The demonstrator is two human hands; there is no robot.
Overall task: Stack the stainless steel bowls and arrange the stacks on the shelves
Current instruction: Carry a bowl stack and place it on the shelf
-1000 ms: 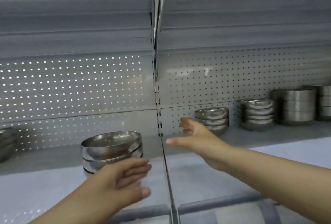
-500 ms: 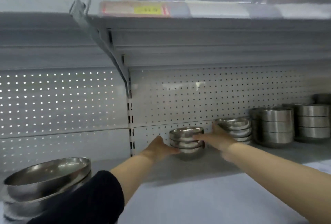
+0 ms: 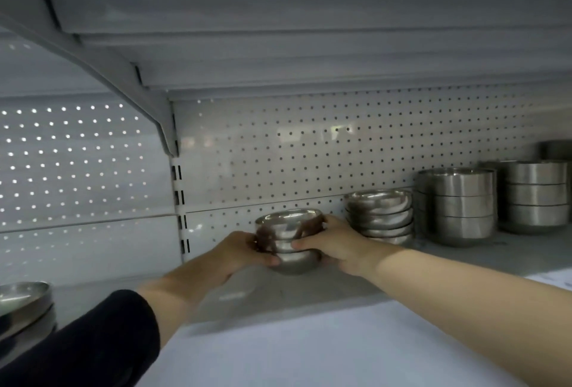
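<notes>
Both hands have closed on the small stack of bowls (image 3: 288, 242), which half a second ago they were only reaching; the left hand (image 3: 244, 252) then lay short of it and the right hand (image 3: 335, 245) stretched past its far side. Now the left hand grips the stack from the left, thumb hooked under the lower bowl, and the right hand grips it from the right, thumb laid across the front and fingers curled behind the rim. The stack sits on the shelf (image 3: 340, 290) close to the pegboard back wall (image 3: 294, 151); whether it rests on the shelf or is slightly lifted, I cannot tell. Just right of this stack stands a shallow stack of wider bowls (image 3: 379, 216), its left side close behind the right hand. Further right stand a tall stack of deep bowls (image 3: 461, 205) and another deep stack (image 3: 535, 197). Well left of the held stack, at the picture's edge, lies a large bowl stack (image 3: 24, 303), next to the dark sleeve (image 3: 93, 343) on the left arm.
</notes>
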